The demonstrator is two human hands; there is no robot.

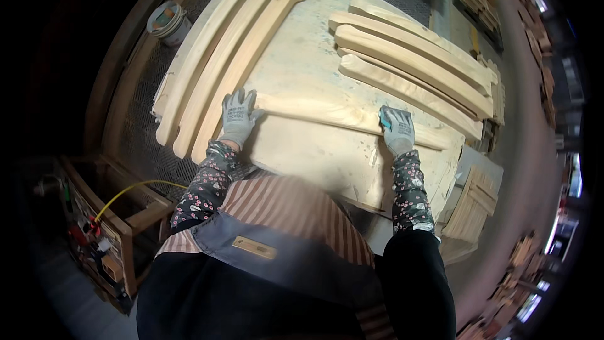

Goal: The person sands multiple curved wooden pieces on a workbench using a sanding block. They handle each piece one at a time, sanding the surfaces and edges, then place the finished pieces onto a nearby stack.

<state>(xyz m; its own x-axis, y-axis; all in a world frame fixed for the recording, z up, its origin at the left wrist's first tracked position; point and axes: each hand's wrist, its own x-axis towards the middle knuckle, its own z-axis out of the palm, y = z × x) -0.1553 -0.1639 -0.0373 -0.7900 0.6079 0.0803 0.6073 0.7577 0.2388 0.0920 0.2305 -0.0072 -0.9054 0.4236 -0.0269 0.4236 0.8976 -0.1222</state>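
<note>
A shaped pale wooden slat (pixel 321 111) lies crosswise near the front of the work table (pixel 292 47). My left hand (pixel 239 115), in a grey work glove, rests on the slat's left end with its fingers spread. In my gloved right hand (pixel 398 128) is a sanding block (pixel 386 118), dark with a teal part, pressed on the slat towards its right end. Several long wooden pieces (pixel 207 56) lie side by side to the left of my left hand. Beyond my right hand, more curved wooden pieces (pixel 406 52) lie close together.
A white bucket (pixel 170 26) stands beyond the table's left edge. At lower left is a wooden frame (pixel 125 226) with a yellow hose (pixel 127 189). Stacked wood strips (pixel 472 203) lie at the right, and more wood stacks (pixel 476 2) stand at the far right.
</note>
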